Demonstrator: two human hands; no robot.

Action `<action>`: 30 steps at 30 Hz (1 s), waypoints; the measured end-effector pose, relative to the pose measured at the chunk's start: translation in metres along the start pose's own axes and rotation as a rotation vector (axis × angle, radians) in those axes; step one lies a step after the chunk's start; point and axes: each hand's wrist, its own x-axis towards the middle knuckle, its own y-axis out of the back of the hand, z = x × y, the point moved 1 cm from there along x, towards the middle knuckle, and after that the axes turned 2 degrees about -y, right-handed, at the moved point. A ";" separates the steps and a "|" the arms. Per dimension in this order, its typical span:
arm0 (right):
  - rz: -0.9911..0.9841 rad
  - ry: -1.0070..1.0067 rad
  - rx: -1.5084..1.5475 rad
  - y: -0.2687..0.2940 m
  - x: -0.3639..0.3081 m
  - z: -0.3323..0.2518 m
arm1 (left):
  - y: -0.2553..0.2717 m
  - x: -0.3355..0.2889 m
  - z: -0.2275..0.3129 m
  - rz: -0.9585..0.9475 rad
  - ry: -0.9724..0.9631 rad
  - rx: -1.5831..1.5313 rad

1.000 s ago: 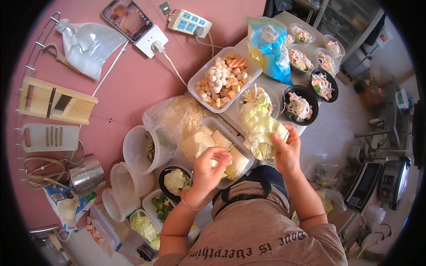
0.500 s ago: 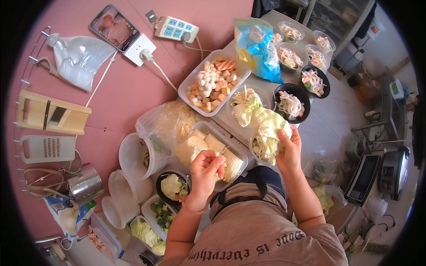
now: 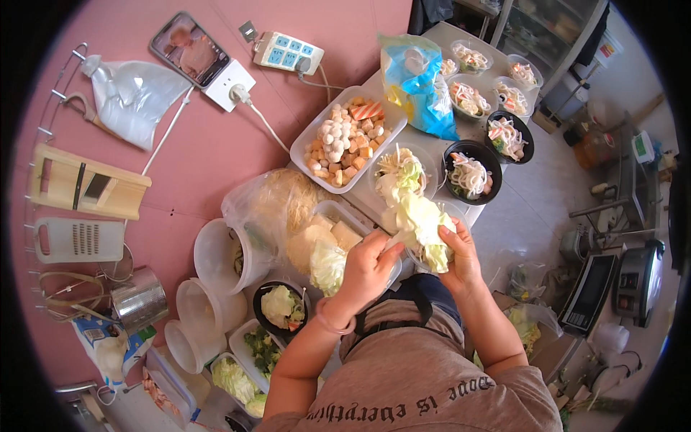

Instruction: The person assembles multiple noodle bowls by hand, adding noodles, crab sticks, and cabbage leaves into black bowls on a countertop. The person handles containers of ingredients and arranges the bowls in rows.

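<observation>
Both hands are close together over the near edge of the worktable. My right hand (image 3: 461,258) grips a large pale green cabbage leaf (image 3: 417,225) from its right side. My left hand (image 3: 368,265), fingers closed, pinches the leaf's left edge. Beside the left wrist, another cabbage piece (image 3: 327,266) lies against the tray with blocks of dried noodles (image 3: 347,235); whether the left palm touches it, I cannot tell. Just beyond the leaf stands a clear bowl (image 3: 432,160) with enoki mushrooms and cabbage. Another clear bowl is mostly hidden beneath the leaf.
Black bowls (image 3: 492,180) and clear bowls of noodles fill the table's far right. A tub of meatballs and cubes (image 3: 311,137) and a blue bag (image 3: 421,83) stand behind. Left are a noodle bag (image 3: 248,198), white buckets (image 3: 191,306), and a black bowl of cabbage (image 3: 268,325).
My left hand has moved right and up to the leaf held by my right hand. The right hand and leaf have shifted slightly left and nearer.
</observation>
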 end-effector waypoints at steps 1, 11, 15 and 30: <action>-0.009 0.021 -0.045 0.004 0.001 -0.002 | 0.007 -0.002 -0.002 -0.066 0.049 -0.015; -0.195 -0.337 0.800 0.049 0.024 -0.047 | 0.053 -0.023 -0.011 -0.026 0.461 -0.699; -0.297 -0.339 0.882 0.043 0.023 -0.038 | 0.049 -0.035 -0.012 0.002 0.473 -0.696; 0.424 0.621 -0.984 0.113 0.088 -0.121 | 0.040 -0.069 -0.027 0.054 0.457 -0.546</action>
